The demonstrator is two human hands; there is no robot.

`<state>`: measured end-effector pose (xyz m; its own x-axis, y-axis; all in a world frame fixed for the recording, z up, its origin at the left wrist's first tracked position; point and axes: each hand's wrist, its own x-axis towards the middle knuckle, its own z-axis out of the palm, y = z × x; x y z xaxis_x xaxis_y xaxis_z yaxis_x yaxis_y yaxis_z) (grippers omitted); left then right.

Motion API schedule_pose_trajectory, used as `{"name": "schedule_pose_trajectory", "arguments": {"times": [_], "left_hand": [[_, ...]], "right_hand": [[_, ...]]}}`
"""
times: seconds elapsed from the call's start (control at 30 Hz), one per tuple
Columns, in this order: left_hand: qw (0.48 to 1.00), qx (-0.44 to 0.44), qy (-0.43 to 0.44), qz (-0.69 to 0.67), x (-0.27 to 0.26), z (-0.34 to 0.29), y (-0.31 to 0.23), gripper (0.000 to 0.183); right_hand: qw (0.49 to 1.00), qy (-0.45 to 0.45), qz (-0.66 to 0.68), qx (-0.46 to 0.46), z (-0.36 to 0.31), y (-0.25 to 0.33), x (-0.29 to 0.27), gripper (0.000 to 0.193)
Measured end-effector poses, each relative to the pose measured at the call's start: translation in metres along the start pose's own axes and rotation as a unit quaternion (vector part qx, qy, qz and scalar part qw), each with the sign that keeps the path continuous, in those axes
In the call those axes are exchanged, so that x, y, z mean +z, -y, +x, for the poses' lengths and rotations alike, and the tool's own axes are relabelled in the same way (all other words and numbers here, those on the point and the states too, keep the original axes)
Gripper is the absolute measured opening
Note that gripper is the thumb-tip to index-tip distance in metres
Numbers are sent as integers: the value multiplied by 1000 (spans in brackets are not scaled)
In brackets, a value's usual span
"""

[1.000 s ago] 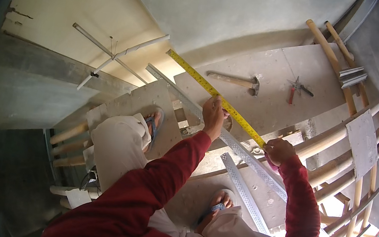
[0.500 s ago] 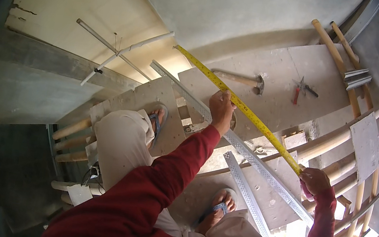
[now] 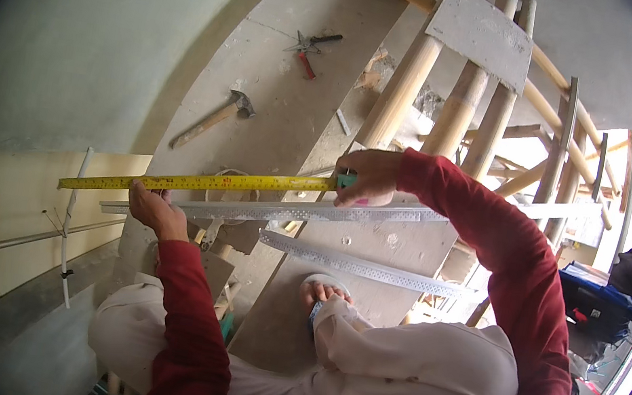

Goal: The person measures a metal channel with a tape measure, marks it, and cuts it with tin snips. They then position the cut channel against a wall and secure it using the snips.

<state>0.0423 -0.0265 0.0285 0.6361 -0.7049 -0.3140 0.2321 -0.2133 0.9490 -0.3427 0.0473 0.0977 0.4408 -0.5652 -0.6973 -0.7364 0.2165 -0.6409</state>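
A yellow tape measure (image 3: 253,182) is drawn out across the middle, its blade running from near the thin white rod at left to its teal-edged case. My right hand (image 3: 370,176) is closed around that case. Near the blade's far-left end, my left hand (image 3: 157,211) pinches its lower edge, thumb and fingers together. Just below the blade lies a long perforated metal angle strip (image 3: 314,210), partly hidden by my left hand and right sleeve. A second, shorter perforated strip (image 3: 363,267) lies nearer me, touched by neither hand.
A hammer (image 3: 211,121) and red-and-black-handled pliers (image 3: 306,52) lie on the grey board (image 3: 265,100) ahead. Thick bamboo poles (image 3: 457,108) carry a small panel (image 3: 483,36). Crossed thin rods (image 3: 69,218) stand by the left wall. Gaps show between boards; a dark blue bag (image 3: 599,301) sits right.
My view has swung to the right. The tape blade now lies nearly level instead of slanting. My left hand now holds it close to its free end rather than mid-length.
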Motion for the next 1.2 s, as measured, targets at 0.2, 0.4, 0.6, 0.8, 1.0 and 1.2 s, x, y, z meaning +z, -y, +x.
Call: {"name": "schedule_pose_trajectory", "arguments": {"times": [0.2,0.4,0.6,0.8,1.0,1.2], "left_hand": [[998,60,27,8,21,-13,-33,42],[999,45,10,1,25,-14,-33,41],[996,83,16,20,31,-28,-38,43],[988,143,-1,60,31,-25,-47,44],[994,108,10,21,28,-24,-53,43],[985,-10,125,-119,33,-41,-55,59]], "right_hand": [[1000,27,4,4,10,4,-5,60],[996,-3,37,-85,-6,-12,1,67],[997,-40,57,-45,-7,-18,4,57],[991,-90,68,-74,-12,-10,6,51],[989,-95,70,-84,-15,1,3,50],[990,-92,44,-92,-10,9,-2,49]]}}
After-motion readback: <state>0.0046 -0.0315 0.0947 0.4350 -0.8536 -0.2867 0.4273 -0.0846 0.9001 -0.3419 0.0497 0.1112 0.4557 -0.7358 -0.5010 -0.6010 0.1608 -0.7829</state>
